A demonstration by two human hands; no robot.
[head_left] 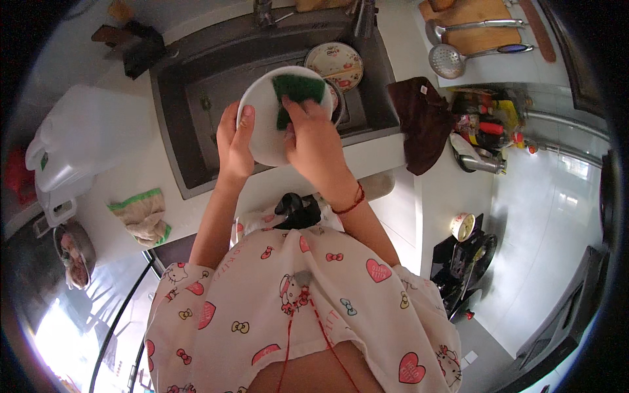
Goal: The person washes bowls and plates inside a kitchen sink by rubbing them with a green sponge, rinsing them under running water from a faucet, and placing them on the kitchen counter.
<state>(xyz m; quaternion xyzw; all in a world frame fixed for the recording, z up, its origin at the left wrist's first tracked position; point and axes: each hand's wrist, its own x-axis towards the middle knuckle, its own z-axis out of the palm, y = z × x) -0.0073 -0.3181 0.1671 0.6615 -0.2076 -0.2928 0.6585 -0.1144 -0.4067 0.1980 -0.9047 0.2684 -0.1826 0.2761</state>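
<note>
My left hand (237,140) grips the left rim of a white bowl (263,115), thumb on the inner face, held up over the front of a dark sink (186,162). Inside the bowl my right hand (314,137) presses a green scouring pad (300,88) against its surface; a red cord bracelet is on that wrist. Behind the bowl, a patterned plate (339,56) lies in the sink, with another round dish partly hidden beside it. The faucet (264,12) stands at the sink's back edge.
A brown cloth (422,123) drapes over the counter right of the sink. A beige cloth with green edging (142,216) lies left, near a translucent plastic jug (73,142) and a metal bowl (88,245) of food. A skimmer (447,61), ladle and bottles are at right.
</note>
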